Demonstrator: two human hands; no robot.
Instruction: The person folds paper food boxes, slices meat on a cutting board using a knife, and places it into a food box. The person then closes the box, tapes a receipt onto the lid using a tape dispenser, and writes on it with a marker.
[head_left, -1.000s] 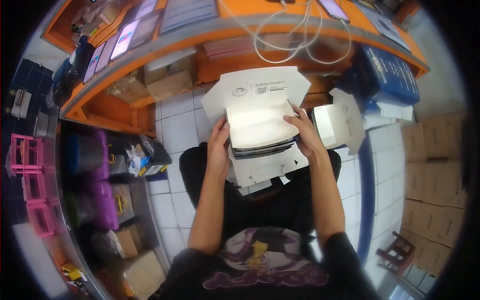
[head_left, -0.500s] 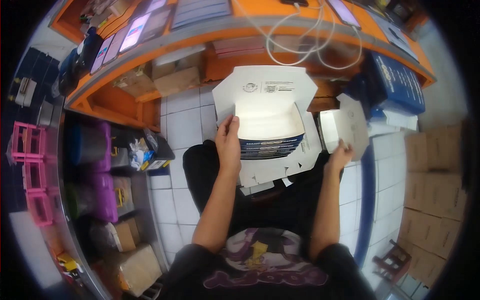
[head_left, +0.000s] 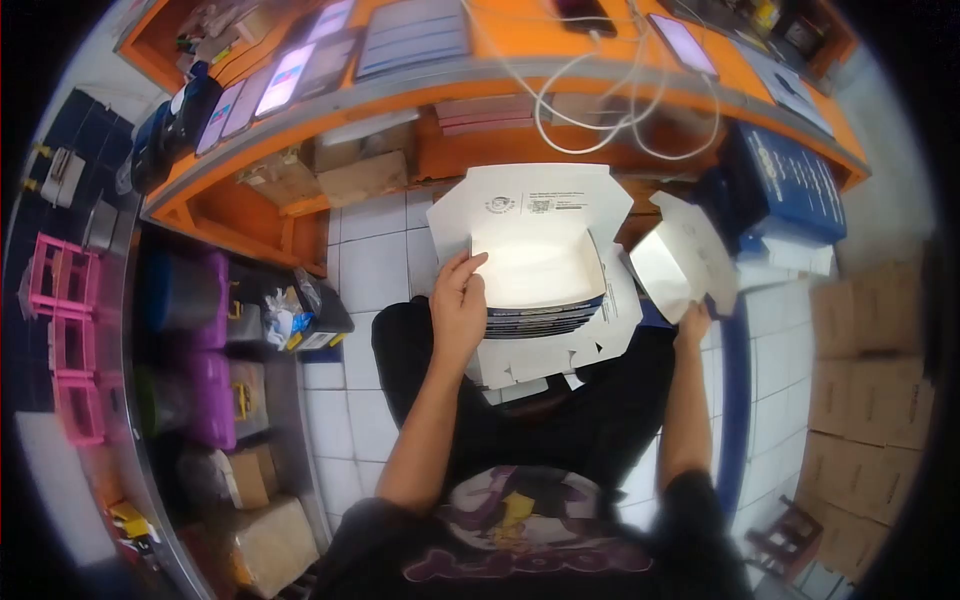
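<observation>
A stack of nested white paper food boxes (head_left: pixel 540 272) with blue outsides rests at my lap, the top one facing up with its printed lid flap raised at the back. My left hand (head_left: pixel 460 300) is closed on the left wall of the stack, fingertips over the rim. Under the stack lie white flat cardboard blanks (head_left: pixel 530 370) with cut tabs. Off to the right, my right hand (head_left: pixel 692 322) pinches the lower edge of a separate paper food box (head_left: pixel 672 262), tilted and partly folded. Some fingers of the right hand are hidden.
An orange table (head_left: pixel 520 60) with several phones, a tablet (head_left: pixel 412 35) and looped white cables (head_left: pixel 600 140) stands ahead. A blue printed box (head_left: pixel 785 185) is at the right. Brown cartons (head_left: pixel 860 400) line the right side; shelves with purple bins (head_left: pixel 208 395) line the left.
My right hand has moved down and slightly right, and the box in it has tilted. My left hand remains on the stack. The camera view has shifted a little.
</observation>
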